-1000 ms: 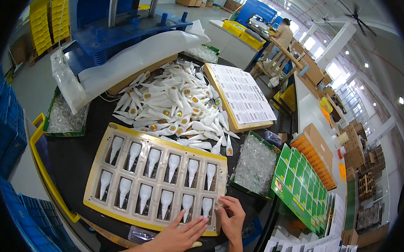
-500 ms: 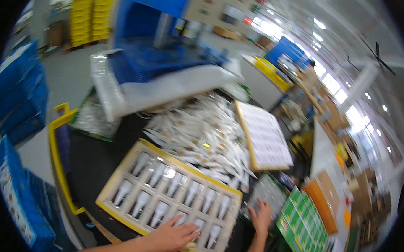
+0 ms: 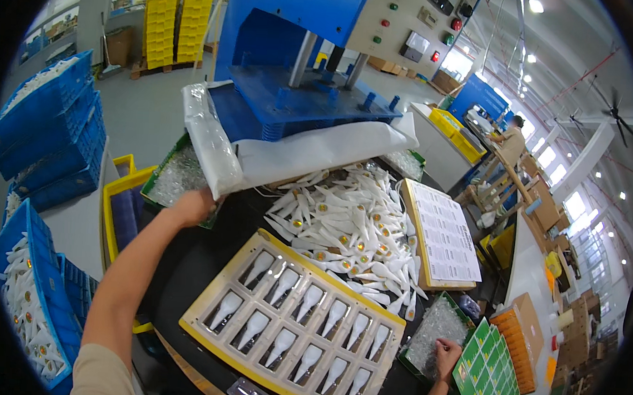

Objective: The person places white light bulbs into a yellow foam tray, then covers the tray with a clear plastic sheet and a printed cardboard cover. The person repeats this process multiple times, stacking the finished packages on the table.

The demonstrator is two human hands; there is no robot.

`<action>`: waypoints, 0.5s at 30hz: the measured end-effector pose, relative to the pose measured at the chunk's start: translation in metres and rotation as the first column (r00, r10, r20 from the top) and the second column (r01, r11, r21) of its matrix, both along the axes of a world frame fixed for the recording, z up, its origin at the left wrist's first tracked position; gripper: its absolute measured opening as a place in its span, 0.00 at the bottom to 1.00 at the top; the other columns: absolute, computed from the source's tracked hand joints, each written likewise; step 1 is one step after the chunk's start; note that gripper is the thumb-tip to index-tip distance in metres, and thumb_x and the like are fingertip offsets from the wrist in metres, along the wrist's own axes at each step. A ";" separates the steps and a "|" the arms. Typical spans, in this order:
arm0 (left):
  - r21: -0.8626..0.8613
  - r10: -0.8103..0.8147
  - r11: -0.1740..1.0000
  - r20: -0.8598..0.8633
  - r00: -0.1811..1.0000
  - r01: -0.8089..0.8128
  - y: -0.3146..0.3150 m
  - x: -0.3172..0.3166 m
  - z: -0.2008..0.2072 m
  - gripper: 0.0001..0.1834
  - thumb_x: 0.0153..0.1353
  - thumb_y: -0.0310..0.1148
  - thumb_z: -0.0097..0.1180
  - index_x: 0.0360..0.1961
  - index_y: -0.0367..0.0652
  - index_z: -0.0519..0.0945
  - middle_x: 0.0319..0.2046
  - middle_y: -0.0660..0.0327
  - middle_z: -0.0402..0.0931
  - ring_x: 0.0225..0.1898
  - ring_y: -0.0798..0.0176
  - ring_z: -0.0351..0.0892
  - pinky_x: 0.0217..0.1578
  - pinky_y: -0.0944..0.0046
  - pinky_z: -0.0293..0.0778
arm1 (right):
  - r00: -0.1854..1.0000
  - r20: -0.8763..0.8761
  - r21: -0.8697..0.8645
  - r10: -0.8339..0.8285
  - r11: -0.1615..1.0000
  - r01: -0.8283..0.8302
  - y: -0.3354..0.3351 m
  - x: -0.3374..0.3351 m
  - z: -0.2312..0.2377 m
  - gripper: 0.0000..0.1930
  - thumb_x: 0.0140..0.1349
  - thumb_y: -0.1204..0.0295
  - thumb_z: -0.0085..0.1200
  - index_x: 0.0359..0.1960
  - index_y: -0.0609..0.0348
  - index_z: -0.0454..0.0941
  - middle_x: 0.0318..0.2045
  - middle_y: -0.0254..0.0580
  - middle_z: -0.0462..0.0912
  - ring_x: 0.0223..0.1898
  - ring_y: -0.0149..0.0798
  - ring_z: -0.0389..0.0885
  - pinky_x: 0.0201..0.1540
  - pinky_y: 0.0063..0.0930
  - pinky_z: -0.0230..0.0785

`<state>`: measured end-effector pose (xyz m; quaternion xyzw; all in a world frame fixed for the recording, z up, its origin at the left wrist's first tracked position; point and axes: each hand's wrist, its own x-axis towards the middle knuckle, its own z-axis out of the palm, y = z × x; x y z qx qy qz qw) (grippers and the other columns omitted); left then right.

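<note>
Head view showed my left hand [image 3: 191, 207] reaching far left into the green tray [image 3: 162, 174] of clear blister shells [image 3: 178, 176], light, thin, slippery and best pinched at an edge, fingers hidden so I could not tell their state, while my right hand [image 3: 448, 356] lay with fingers loosely curled on the near-right tray [image 3: 435, 331].

A blue press machine [image 3: 316, 61] looms behind stacked yellow crates [image 3: 170, 18] (far left).

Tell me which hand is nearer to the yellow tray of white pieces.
Right. The right hand rests in a bin of clear parts just off the yellow tray's right end; the left hand is up by another clear-parts bin, farther away.
</note>
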<state>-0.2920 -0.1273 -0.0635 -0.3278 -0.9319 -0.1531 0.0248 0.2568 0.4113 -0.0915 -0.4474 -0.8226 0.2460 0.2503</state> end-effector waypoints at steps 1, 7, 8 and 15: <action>-0.069 0.095 0.994 0.079 0.992 -0.090 0.006 0.002 0.008 0.15 0.57 0.28 0.56 0.46 0.37 0.79 0.47 0.45 0.81 0.45 0.38 0.81 0.45 0.46 0.78 | 0.999 -0.047 -0.060 -0.010 0.998 0.008 -0.005 0.000 0.003 0.10 0.54 0.75 0.64 0.38 0.64 0.88 0.26 0.49 0.86 0.27 0.38 0.83 0.35 0.30 0.75; -0.067 -0.079 0.996 -0.209 0.975 0.067 -0.012 -0.023 -0.007 0.14 0.54 0.29 0.57 0.43 0.45 0.82 0.40 0.50 0.82 0.42 0.43 0.83 0.42 0.48 0.79 | 0.924 0.269 0.200 0.271 0.923 -0.329 -0.045 -0.021 0.013 0.19 0.55 0.74 0.65 0.50 0.61 0.80 0.44 0.51 0.78 0.41 0.51 0.80 0.45 0.36 0.72; -0.088 -0.111 0.992 -0.247 0.963 0.092 -0.015 -0.027 -0.007 0.14 0.54 0.29 0.56 0.43 0.46 0.82 0.40 0.51 0.82 0.42 0.44 0.83 0.42 0.49 0.79 | 0.932 0.261 0.143 0.253 0.944 -0.297 -0.045 -0.021 0.014 0.18 0.55 0.75 0.64 0.49 0.61 0.81 0.43 0.52 0.79 0.40 0.51 0.80 0.44 0.36 0.72; -0.201 -0.236 0.966 -0.420 0.876 0.164 -0.025 -0.030 0.000 0.14 0.54 0.26 0.53 0.40 0.47 0.84 0.40 0.55 0.83 0.42 0.49 0.82 0.42 0.51 0.78 | 0.983 0.159 0.295 0.094 0.945 -0.139 -0.029 -0.013 0.005 0.07 0.50 0.81 0.64 0.33 0.64 0.85 0.30 0.51 0.81 0.34 0.54 0.82 0.39 0.41 0.72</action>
